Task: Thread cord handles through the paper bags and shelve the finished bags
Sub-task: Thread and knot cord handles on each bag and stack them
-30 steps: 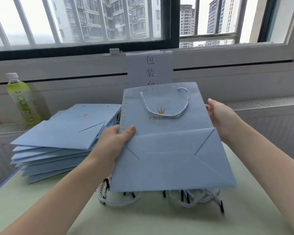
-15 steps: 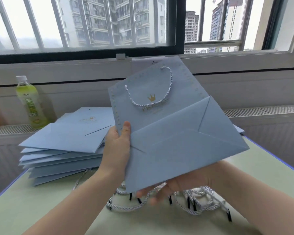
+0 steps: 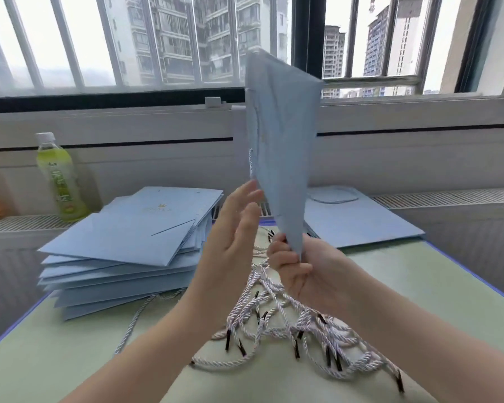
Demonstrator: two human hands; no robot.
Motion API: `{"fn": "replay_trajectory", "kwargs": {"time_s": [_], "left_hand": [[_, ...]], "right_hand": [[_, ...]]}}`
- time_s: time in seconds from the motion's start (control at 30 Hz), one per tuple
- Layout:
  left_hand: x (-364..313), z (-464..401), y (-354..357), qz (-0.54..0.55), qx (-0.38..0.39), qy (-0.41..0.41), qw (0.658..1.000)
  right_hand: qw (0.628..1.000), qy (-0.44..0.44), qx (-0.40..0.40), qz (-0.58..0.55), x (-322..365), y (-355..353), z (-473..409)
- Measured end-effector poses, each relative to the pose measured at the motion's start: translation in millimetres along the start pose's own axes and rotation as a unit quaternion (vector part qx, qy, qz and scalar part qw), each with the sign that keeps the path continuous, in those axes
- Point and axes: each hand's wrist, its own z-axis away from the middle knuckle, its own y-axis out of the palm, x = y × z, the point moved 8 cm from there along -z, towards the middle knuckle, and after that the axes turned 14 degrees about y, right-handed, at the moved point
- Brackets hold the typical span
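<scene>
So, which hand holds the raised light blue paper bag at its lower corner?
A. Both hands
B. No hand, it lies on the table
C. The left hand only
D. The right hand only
D: the right hand pinches the lower corner of the raised light blue paper bag, while the left hand is open beside it with straight fingers.

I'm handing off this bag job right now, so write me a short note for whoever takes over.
Right hand: grips the bottom corner of the raised blue bag, held edge-on above the table; a cord handle hangs on its left face.
Left hand: open, fingers straight, beside the bag's left face; contact can't be told.
Stack of flat bags: on the table, left.
Loose cords: piled in front, under the hands.
One bag with a cord handle lies flat at right.
Done: the raised bag shows a handle.
Left: put it down, then thread the stack.
</scene>
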Motion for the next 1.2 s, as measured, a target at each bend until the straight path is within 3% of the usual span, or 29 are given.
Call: {"fn": "replay_trajectory", "kwargs": {"time_s": [0.13,0.27,0.33,0.4,0.53,0.7,0.77,0.83,0.93,1.07,1.2], "left_hand": [[-6.9,-10.2,-14.0,0.177,-0.054,-0.031,0.982],[22.9,-2.1,-36.1,0.193,-0.170,-0.164,0.953],[41.6,7.5,-48.6,0.161,-0.217,-0.221,0.937],[53.0,11.8,-50.3,0.156,-0.226,-0.254,0.928],[64.0,16.0,-41.5,0.207,-0.228,-0.285,0.908],[62.4,17.6,-18.5,0.258,-0.171,-0.282,0.908],[62.9,17.4,-16.2,0.238,-0.134,-0.287,0.918],[63.2,17.5,-19.1,0.136,-0.074,-0.271,0.950],[52.5,13.6,-20.7,-0.082,0.014,-0.164,0.983],[53.6,16.9,-7.5,-0.122,0.084,-0.146,0.978],[61.2,23.9,-0.5,-0.164,0.149,-0.157,0.962]], "right_hand": [[0.987,-0.116,-0.094,0.065,38.3,-13.2,18.9],[0.922,-0.185,-0.257,0.224,64.6,-32.1,31.9],[0.902,-0.215,-0.292,0.235,70.8,-31.0,39.9],[0.920,-0.235,-0.273,0.153,70.7,-30.6,41.6],[0.958,-0.248,-0.141,-0.002,60.4,-11.9,38.3],[0.958,-0.209,-0.092,0.172,34.0,13.2,28.4],[0.959,-0.202,-0.105,0.170,29.1,9.3,24.9],[0.948,-0.232,-0.163,0.143,39.0,-3.4,29.1],[0.908,-0.295,-0.274,0.114,64.7,-27.6,46.1],[0.852,-0.339,-0.380,0.120,91.2,-53.5,68.4],[0.835,-0.356,-0.415,0.063,108.0,-76.8,78.6]]}}
